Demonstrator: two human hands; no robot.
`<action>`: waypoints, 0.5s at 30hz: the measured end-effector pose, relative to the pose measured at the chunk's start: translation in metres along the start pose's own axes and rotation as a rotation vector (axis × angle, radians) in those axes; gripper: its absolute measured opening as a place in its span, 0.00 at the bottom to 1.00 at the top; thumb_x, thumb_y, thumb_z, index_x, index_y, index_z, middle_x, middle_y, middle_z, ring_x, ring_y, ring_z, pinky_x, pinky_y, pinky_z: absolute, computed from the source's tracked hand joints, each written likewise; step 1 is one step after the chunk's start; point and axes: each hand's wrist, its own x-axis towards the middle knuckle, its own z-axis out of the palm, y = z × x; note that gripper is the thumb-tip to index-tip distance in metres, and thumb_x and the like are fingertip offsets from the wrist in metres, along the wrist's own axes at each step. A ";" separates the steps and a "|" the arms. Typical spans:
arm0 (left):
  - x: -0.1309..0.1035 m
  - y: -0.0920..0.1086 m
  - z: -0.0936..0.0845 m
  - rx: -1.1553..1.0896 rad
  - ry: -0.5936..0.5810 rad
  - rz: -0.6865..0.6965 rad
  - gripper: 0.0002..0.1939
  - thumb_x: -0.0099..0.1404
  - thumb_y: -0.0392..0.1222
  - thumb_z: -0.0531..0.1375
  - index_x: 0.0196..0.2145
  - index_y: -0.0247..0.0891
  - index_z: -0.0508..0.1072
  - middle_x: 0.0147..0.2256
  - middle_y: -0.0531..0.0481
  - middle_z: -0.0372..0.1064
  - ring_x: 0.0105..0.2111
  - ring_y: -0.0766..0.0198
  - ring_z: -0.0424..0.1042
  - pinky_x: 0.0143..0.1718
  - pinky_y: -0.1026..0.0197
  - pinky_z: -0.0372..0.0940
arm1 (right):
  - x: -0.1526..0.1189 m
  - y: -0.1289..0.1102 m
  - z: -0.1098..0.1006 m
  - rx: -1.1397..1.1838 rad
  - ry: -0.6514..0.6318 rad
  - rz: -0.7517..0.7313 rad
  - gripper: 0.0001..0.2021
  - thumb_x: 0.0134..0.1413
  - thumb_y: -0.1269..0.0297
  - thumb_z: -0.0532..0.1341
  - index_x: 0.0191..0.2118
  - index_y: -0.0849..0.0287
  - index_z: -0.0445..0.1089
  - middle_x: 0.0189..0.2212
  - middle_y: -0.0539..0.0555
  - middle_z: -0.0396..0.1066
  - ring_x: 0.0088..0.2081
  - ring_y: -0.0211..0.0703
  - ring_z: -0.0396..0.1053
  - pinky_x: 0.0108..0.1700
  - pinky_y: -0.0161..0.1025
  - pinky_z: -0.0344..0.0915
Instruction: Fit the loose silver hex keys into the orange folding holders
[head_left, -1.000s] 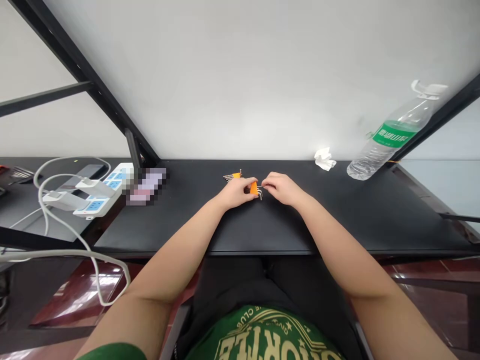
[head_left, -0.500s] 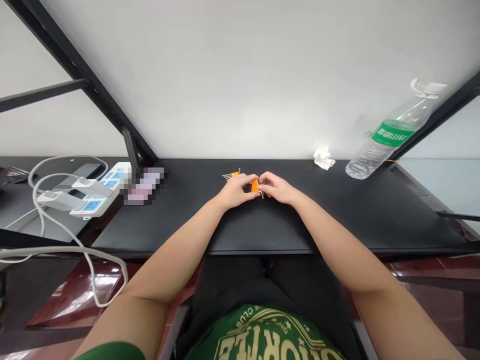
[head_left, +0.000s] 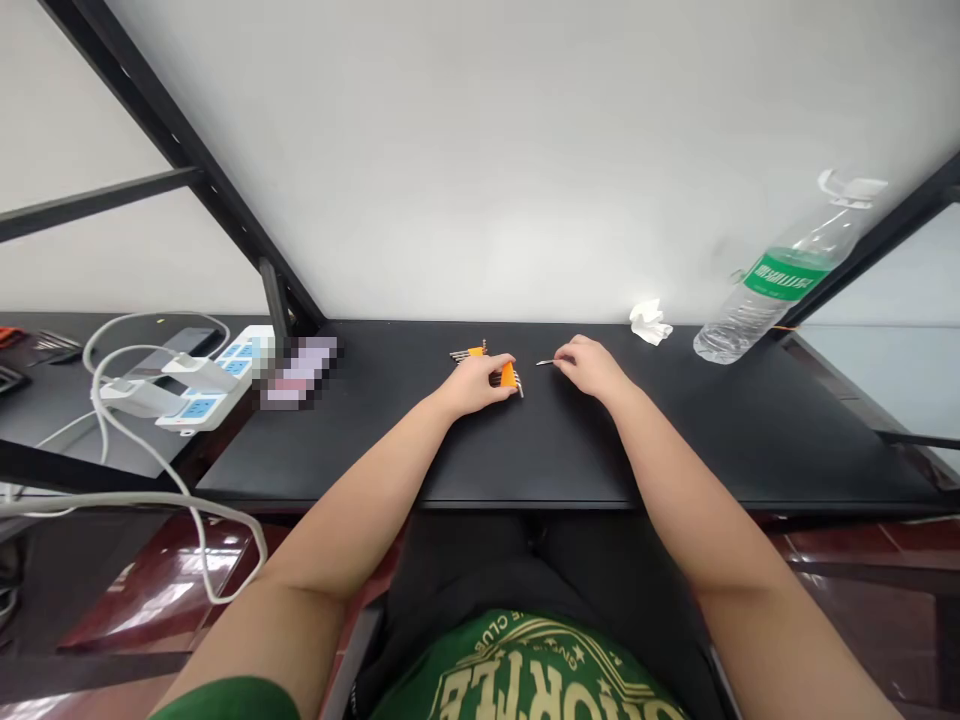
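Near the middle of the black table, my left hand grips an orange holder between thumb and fingers. Thin metal keys stick out of the holder on its right side. Behind that hand, another orange piece with metal rods shows partly, its lower part hidden by the fingers. To the right, apart from the holder, my right hand pinches a thin metal key that points left, just over the tabletop.
A clear bottle with a green label leans at the right back, near a crumpled tissue. On the left are a blurred-out phone, a power strip with chargers, and white cables. Black frame bars flank the table.
My right hand has moved right, away from the orange holder, with a thin metal key in its fingers. My left hand still grips the holder. The view has shifted slightly.
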 end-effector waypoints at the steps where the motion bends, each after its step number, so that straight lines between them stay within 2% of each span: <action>1: 0.000 -0.002 0.000 -0.004 -0.003 -0.006 0.25 0.60 0.46 0.67 0.55 0.43 0.76 0.42 0.50 0.80 0.42 0.57 0.79 0.48 0.57 0.74 | 0.001 0.004 0.001 -0.022 -0.034 0.007 0.09 0.65 0.67 0.61 0.41 0.56 0.80 0.44 0.57 0.73 0.44 0.47 0.71 0.48 0.40 0.65; 4: 0.000 -0.003 -0.002 -0.004 -0.007 -0.019 0.26 0.60 0.47 0.67 0.56 0.43 0.76 0.40 0.50 0.81 0.40 0.57 0.80 0.49 0.56 0.75 | 0.002 0.005 0.006 -0.051 -0.090 0.006 0.12 0.67 0.69 0.59 0.45 0.55 0.81 0.48 0.57 0.74 0.47 0.47 0.72 0.50 0.40 0.65; 7: 0.000 -0.001 -0.002 -0.001 -0.013 -0.023 0.26 0.59 0.48 0.68 0.55 0.43 0.77 0.40 0.51 0.81 0.41 0.57 0.80 0.50 0.56 0.75 | 0.002 -0.003 0.006 -0.112 -0.109 0.004 0.12 0.66 0.71 0.58 0.43 0.56 0.81 0.48 0.57 0.74 0.47 0.46 0.72 0.51 0.40 0.65; 11: -0.001 0.000 -0.002 -0.022 -0.018 -0.045 0.26 0.59 0.48 0.67 0.56 0.44 0.76 0.43 0.51 0.81 0.44 0.57 0.81 0.51 0.57 0.75 | -0.003 -0.020 0.002 -0.218 -0.174 0.043 0.07 0.61 0.72 0.60 0.37 0.58 0.77 0.45 0.58 0.73 0.43 0.46 0.71 0.43 0.39 0.63; 15: -0.001 0.002 -0.003 0.010 -0.027 -0.026 0.26 0.59 0.45 0.67 0.56 0.45 0.76 0.44 0.51 0.81 0.44 0.56 0.80 0.51 0.56 0.75 | -0.010 -0.033 -0.002 -0.218 -0.277 0.052 0.02 0.55 0.71 0.64 0.32 0.58 0.72 0.40 0.57 0.74 0.36 0.44 0.68 0.34 0.38 0.58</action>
